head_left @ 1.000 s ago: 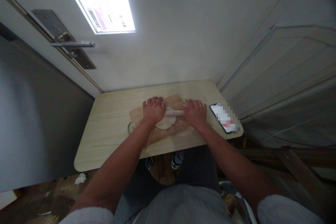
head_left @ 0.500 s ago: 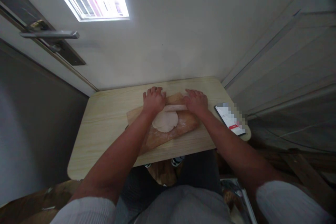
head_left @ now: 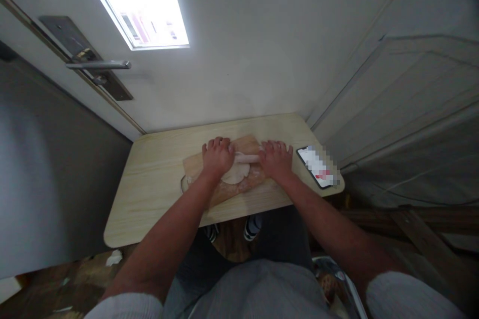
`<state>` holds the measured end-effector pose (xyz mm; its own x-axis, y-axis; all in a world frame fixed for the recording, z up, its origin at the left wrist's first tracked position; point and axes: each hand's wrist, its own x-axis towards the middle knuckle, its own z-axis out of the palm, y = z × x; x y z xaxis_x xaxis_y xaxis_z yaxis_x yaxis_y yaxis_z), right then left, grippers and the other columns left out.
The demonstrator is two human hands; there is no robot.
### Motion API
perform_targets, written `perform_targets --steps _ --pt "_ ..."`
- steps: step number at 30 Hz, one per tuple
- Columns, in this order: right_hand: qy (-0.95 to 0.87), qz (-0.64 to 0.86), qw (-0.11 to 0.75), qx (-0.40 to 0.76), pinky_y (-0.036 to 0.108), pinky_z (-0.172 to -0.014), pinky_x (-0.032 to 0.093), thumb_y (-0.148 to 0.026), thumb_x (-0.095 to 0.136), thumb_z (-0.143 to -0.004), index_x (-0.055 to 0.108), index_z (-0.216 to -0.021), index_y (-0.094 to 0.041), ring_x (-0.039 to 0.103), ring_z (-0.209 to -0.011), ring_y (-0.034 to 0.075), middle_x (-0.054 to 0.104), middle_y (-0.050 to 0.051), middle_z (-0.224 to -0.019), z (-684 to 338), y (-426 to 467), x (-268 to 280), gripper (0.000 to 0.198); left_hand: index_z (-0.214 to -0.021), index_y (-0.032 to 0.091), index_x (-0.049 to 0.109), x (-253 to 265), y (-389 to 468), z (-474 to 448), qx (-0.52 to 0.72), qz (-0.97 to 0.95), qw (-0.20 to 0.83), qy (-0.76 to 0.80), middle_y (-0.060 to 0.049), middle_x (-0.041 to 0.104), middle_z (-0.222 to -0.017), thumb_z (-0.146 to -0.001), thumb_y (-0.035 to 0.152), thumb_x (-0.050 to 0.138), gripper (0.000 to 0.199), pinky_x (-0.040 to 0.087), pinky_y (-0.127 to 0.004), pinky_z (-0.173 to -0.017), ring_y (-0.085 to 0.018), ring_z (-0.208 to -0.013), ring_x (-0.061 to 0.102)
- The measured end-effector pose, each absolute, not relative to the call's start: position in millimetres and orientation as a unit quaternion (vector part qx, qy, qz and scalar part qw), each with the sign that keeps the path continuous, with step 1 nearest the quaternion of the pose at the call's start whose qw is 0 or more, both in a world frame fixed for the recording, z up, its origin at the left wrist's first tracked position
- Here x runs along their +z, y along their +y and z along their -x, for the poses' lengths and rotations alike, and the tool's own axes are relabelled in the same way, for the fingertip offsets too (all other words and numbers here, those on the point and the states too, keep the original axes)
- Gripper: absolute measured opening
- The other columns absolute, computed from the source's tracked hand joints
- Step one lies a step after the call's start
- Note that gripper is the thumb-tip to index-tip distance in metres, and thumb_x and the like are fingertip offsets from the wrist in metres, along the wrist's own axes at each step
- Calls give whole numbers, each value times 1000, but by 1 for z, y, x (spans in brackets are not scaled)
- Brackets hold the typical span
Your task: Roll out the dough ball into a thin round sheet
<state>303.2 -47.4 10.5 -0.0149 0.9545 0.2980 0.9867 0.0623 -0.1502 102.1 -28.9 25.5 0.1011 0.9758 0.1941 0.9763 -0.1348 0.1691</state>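
A pale rolling pin (head_left: 247,158) lies across the far part of a flat white sheet of dough (head_left: 235,174). My left hand (head_left: 218,157) is closed over the pin's left end, and my right hand (head_left: 276,158) grips its right end. Both palms face down, hiding the ends. Beneath the dough is a wooden cutting board (head_left: 245,143), set at a slant and dusted with flour, with a metal ring handle (head_left: 183,184) at its left edge. My left forearm covers part of the board and dough.
The small light-wood table (head_left: 149,179) stands against a white door with a metal lever handle (head_left: 99,65). A phone (head_left: 312,164) with a lit screen lies on the table's right side. Below on the right, a tray (head_left: 352,284) holds brown items.
The pin sits nearer the middle of the dough, covering more of it, with both hands moved along. The camera view has shifted too, showing more of the board's ring handle.
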Motion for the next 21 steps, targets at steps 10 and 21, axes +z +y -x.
perform_targets --steps 10,21 --pt "-697 692 183 -47 62 -105 26 -45 33 -103 61 -129 -22 41 -128 34 56 14 -141 -291 -98 11 44 -129 25 59 29 -75 -106 -139 724 43 -674 -10 57 -140 -103 46 24 48 25 -57 -113 -31 -128 47" --pt "-704 679 204 -49 54 -102 29 -49 36 -101 66 -119 -22 43 -123 33 60 14 -133 -294 -81 7 44 -130 27 59 27 -50 -105 -122 728 12 -675 -10 58 -138 -102 44 27 46 30 -53 -110 -30 -126 49"
